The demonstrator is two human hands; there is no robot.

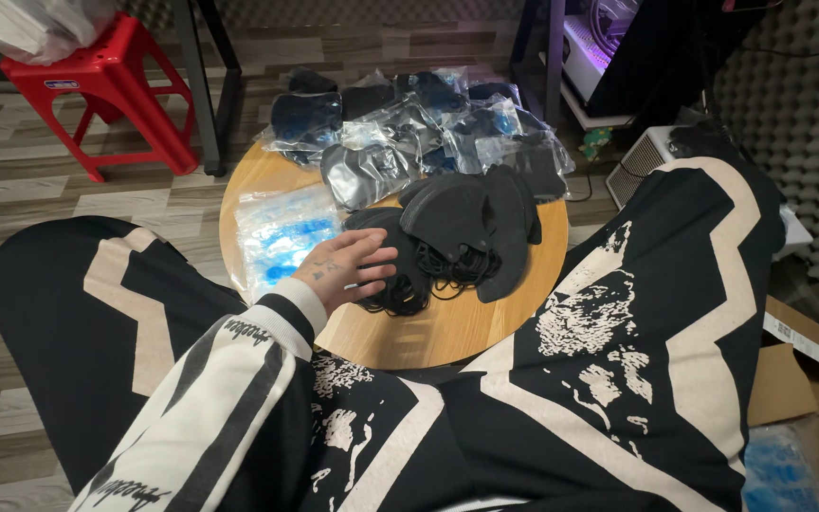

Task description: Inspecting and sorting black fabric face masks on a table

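My left hand (pixel 348 267) reaches over a small round wooden table (pixel 447 327), fingers spread, fingertips resting on a heap of loose black face masks (pixel 457 232) with tangled ear loops. The hand holds nothing. Just left of it lies a stack of clear plastic bags with blue contents (pixel 282 237). Behind the heap sit several black masks sealed in clear bags (pixel 409 123). My right hand is out of sight. My black and cream patterned trousers (pixel 618 360) fill the foreground.
A red plastic stool (pixel 111 81) stands at the back left beside a black table leg (pixel 203 85). An open cardboard box (pixel 808 379) with blue packets sits at the right. A white device (pixel 642 156) and foam wall panels are behind it.
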